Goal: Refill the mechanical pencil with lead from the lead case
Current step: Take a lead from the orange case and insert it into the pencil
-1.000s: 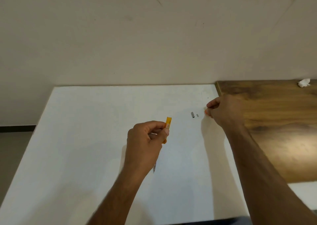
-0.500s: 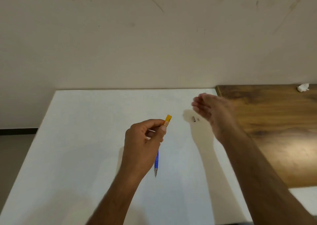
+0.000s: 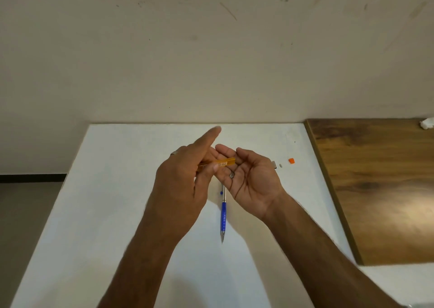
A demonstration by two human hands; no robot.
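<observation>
The right hand (image 3: 251,180) has left the small parts by the wooden board and now cups, palm up and fingers relaxed, under the orange lead case (image 3: 223,162) tilted in the left hand's (image 3: 180,185) pinch beside the pencil (image 3: 223,213), seemingly to catch lead.

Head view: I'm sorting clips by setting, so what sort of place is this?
Probably a plain indoor desk corner: a white tabletop against a scuffed cream wall, and a brown wood-grain board alongside.
</observation>
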